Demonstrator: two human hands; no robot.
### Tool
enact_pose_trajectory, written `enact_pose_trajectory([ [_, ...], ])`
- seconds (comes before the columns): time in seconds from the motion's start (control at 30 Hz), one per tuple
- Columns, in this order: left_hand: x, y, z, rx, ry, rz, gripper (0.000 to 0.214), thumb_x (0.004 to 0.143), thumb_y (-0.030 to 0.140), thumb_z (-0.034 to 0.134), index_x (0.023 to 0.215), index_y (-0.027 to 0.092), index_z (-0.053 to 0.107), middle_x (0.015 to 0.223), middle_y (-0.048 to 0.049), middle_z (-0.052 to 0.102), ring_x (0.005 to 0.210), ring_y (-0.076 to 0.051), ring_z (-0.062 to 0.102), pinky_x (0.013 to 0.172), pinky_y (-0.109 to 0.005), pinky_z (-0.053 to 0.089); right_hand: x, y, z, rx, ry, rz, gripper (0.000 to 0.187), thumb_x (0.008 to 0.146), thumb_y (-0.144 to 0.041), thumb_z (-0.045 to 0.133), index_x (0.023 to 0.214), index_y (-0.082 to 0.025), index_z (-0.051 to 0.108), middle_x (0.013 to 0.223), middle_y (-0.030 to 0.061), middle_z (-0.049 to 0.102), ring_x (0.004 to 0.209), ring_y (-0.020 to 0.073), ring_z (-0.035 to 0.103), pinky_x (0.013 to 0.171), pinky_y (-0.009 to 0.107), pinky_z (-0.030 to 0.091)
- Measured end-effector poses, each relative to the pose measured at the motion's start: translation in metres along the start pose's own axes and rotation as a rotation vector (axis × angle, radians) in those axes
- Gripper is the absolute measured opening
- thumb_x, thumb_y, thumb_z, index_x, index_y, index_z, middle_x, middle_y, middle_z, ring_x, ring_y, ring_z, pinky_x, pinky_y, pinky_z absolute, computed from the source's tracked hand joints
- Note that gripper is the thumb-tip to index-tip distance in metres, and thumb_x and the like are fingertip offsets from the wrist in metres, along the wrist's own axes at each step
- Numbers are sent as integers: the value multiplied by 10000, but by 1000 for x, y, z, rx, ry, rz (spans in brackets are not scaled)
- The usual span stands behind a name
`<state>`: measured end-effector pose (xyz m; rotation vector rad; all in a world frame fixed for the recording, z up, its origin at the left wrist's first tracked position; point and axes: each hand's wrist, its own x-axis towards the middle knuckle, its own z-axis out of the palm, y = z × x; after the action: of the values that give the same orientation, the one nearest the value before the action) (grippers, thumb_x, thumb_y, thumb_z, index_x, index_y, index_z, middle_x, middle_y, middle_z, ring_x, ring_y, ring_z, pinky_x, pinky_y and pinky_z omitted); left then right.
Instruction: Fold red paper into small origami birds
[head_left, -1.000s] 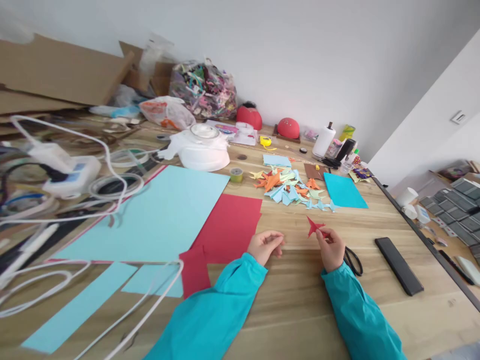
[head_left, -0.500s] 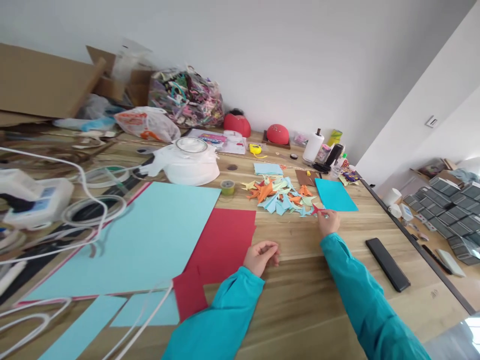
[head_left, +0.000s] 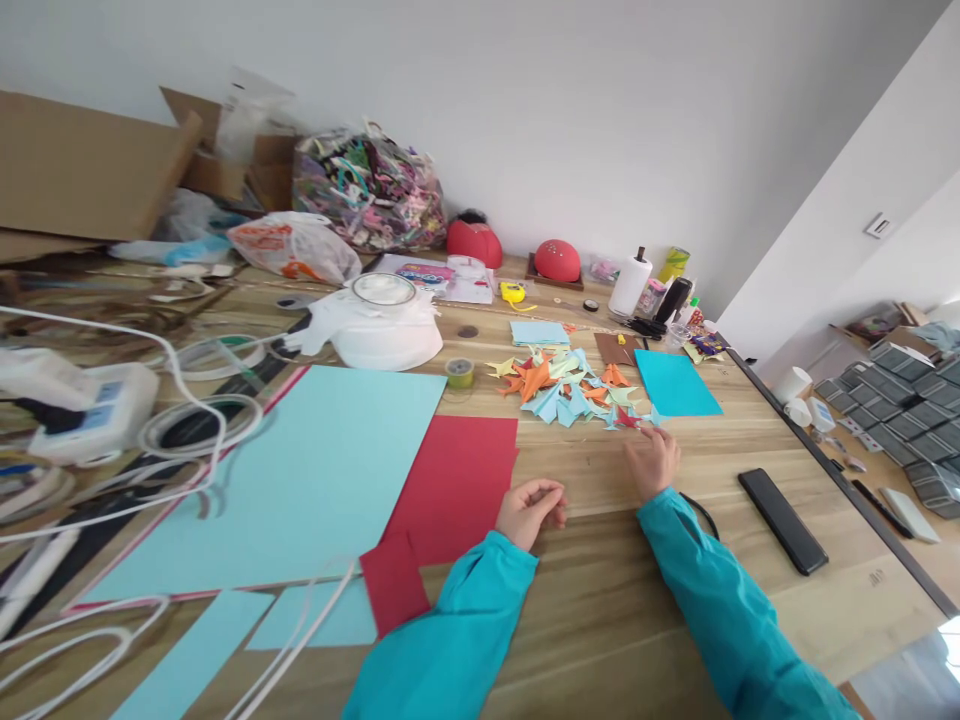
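- Completed: folded pieces piled, red piece at edge.
- Remaining: red sheet, unfolded.
- Right hand: near red piece (grip: cannot tell).
- Left hand: closed, nothing visible.

Wall, one, pale grey, plain: we list it beyond both the left hand and the right hand. Wall section, lighter, angled: beyond and to the right of the right hand, we note a small white plate fixed on it. Table, wood-grained: beneath both hands, with a dark edge strip to the right of the right hand. Second wooden surface: farther right, where we count many grey bins. Floor, pale, partly seen: right of and nearer than the right hand. Light: we record it soft, with one bright patch at far right.
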<state>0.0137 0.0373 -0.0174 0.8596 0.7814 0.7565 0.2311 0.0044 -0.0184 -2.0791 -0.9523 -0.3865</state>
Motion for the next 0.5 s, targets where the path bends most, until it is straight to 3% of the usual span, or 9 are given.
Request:
enact_pose_trajectory([
  [0.1, 0, 0, 0, 5, 4, 2, 402, 517, 434, 765, 719, 128, 603, 591, -14, 626, 436, -107, 555, 424, -233, 472, -39, 5, -24, 94, -13, -162, 281, 736, -356, 602, 957, -182, 608, 1065, 123, 557, 1008, 268, 510, 889, 449, 395],
  [0.23, 0, -1, 2, 46, -2, 31, 405, 535, 461, 742, 716, 128, 598, 584, -17, 621, 440, -110, 556, 427, -238, 474, -70, 6, -38, 212, -189, -277, 203, 782, -298, 570, 945, -177, 587, 985, 108, 577, 948, 236, 554, 839, 402, 459],
  [0.5, -5, -5, 14, 301, 20, 161, 326, 627, 457, 618, 720, 146, 585, 582, -16, 605, 439, -129, 556, 455, -273, 474, -59, 11, -30, 266, -314, -302, 177, 794, -311, 552, 839, -154, 620, 913, 116, 609, 866, 233, 572, 785, 411, 479],
])
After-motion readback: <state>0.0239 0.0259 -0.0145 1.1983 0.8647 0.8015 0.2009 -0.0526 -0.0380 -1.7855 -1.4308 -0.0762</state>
